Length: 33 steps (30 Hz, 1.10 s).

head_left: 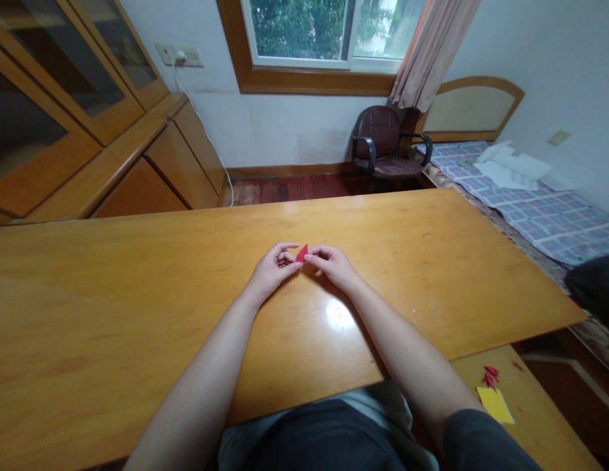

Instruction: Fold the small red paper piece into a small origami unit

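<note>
Cabinet of varnished brown wood with dark glass panes [180, 157], far left, stands beyond a long, glossy yellow-brown wooden table [137, 301]. Over the table's middle, the left hand [273, 269] is partly closed: thumb and curled fingers pinch the lower left edge of a small, pointed red folded piece [302, 253], apparently paper, while the index finger extends above. The folded piece sits between both hands, point uppermost in view; whether it touches the table cannot be told. Next, the right hand [334, 263] is nearly closed, thumb and index fingertip pinching the piece's right side. At this scale a light grip from both sides seems best: one hand steadies, the other presses along an edge, keeping layers flush and the point uncrushed. Farther right stands a maroon padded chair with black armrests [380, 134]; at lower right, a flat yellow square sheet [495, 405] lies near a cluster of small crimson pieces [490, 377] on a lower wooden surface [539, 425].
</note>
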Each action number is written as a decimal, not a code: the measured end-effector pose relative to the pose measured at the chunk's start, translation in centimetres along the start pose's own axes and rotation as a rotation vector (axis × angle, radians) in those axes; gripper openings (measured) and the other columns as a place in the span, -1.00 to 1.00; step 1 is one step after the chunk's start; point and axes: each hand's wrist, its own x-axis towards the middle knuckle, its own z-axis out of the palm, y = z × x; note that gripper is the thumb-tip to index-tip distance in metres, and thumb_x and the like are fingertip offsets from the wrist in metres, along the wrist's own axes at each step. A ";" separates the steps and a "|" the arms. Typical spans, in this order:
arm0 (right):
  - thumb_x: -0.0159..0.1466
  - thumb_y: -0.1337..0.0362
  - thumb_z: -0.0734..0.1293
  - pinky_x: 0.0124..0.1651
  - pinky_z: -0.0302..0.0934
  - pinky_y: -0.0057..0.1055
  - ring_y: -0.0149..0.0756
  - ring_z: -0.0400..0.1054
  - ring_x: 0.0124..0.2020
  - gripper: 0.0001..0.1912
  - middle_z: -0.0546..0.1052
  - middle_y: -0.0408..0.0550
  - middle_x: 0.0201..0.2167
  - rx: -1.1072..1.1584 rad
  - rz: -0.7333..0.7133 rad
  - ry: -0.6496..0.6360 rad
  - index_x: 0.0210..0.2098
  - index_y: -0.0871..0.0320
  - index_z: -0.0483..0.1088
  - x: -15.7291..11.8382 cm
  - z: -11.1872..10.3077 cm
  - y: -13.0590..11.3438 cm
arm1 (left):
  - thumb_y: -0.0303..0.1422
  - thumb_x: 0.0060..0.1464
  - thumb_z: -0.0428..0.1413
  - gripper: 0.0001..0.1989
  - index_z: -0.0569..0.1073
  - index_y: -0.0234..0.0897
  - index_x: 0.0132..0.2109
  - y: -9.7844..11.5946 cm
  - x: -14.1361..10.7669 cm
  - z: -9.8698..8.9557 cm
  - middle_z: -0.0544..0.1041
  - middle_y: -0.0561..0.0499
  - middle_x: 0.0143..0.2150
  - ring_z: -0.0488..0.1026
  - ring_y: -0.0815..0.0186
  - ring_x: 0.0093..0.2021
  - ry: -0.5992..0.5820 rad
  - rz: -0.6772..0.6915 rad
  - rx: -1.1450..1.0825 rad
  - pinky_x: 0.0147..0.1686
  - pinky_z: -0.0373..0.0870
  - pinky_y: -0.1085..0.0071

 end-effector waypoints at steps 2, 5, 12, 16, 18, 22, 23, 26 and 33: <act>0.07 0.03 0.46 -0.35 0.12 -0.46 -0.41 0.27 -0.43 -0.67 0.52 -0.13 -0.45 0.001 0.001 -0.001 -0.36 0.19 0.50 0.0 0.0 0.0 | -0.26 -0.05 0.32 -0.51 0.42 -0.24 0.03 0.0 0.0 0.0 0.49 0.14 -0.40 0.44 0.37 -0.35 0.001 -0.001 -0.003 -0.18 0.36 0.39; 0.07 0.04 0.46 -0.34 0.12 -0.46 -0.41 0.27 -0.43 -0.67 0.52 -0.13 -0.46 0.001 0.001 0.007 -0.36 0.19 0.50 0.0 0.0 0.0 | -0.28 -0.06 0.32 -0.52 0.42 -0.25 0.02 0.1 0.0 0.0 0.48 0.14 -0.41 0.43 0.38 -0.36 0.007 0.005 -0.004 -0.19 0.35 0.40; 0.07 0.05 0.46 -0.35 0.14 -0.46 -0.42 0.25 -0.45 -0.68 0.49 -0.15 -0.48 -0.005 -0.010 0.022 -0.38 0.19 0.49 0.0 0.2 0.1 | -0.28 -0.08 0.33 -0.52 0.43 -0.27 0.00 0.3 0.1 0.2 0.47 0.15 -0.43 0.43 0.39 -0.38 0.010 -0.008 0.004 -0.19 0.35 0.41; 0.07 0.05 0.45 -0.35 0.13 -0.45 -0.42 0.24 -0.46 -0.68 0.47 -0.15 -0.49 -0.014 -0.026 0.041 -0.39 0.20 0.48 0.0 0.2 -0.1 | -0.28 -0.08 0.33 -0.51 0.42 -0.27 0.01 0.1 0.2 0.1 0.46 0.15 -0.43 0.43 0.39 -0.37 0.008 0.004 0.010 -0.19 0.35 0.41; 0.07 0.05 0.45 -0.35 0.13 -0.45 -0.42 0.24 -0.46 -0.69 0.47 -0.15 -0.50 -0.016 -0.028 0.047 -0.39 0.20 0.48 0.0 0.3 -0.1 | -0.27 -0.08 0.33 -0.51 0.42 -0.26 0.01 0.0 0.3 0.1 0.46 0.15 -0.42 0.43 0.39 -0.37 0.007 0.005 0.019 -0.18 0.35 0.40; 0.08 0.05 0.44 -0.36 0.13 -0.45 -0.42 0.25 -0.47 -0.69 0.46 -0.16 -0.50 -0.011 -0.035 0.058 -0.38 0.20 0.48 0.0 0.3 0.0 | -0.28 -0.08 0.33 -0.51 0.42 -0.26 0.01 0.1 0.3 0.1 0.48 0.13 -0.40 0.45 0.38 -0.34 0.015 0.003 0.014 -0.15 0.37 0.39; 0.08 0.05 0.44 -0.36 0.13 -0.45 -0.42 0.25 -0.47 -0.69 0.46 -0.16 -0.50 -0.010 -0.036 0.057 -0.38 0.20 0.49 0.0 0.3 0.0 | -0.29 -0.08 0.33 -0.51 0.42 -0.26 0.01 0.1 0.3 0.1 0.48 0.12 -0.39 0.45 0.38 -0.34 0.017 0.002 0.010 -0.15 0.37 0.39; 0.08 0.04 0.44 -0.36 0.13 -0.46 -0.42 0.24 -0.47 -0.69 0.46 -0.16 -0.51 -0.011 -0.036 0.059 -0.38 0.19 0.49 0.0 0.3 0.0 | -0.29 -0.09 0.33 -0.50 0.42 -0.26 0.01 0.2 0.2 0.2 0.49 0.11 -0.38 0.46 0.36 -0.32 0.022 -0.006 -0.001 -0.13 0.39 0.36; 0.10 0.04 0.44 -0.33 0.14 -0.45 -0.42 0.26 -0.46 -0.68 0.49 -0.15 -0.49 0.001 -0.040 0.062 -0.37 0.19 0.50 0.2 0.2 0.1 | -0.32 -0.15 0.36 -0.45 0.42 -0.25 0.03 0.2 0.3 0.2 0.53 0.04 -0.28 0.50 0.34 -0.26 -0.003 -0.020 -0.045 -0.14 0.41 0.37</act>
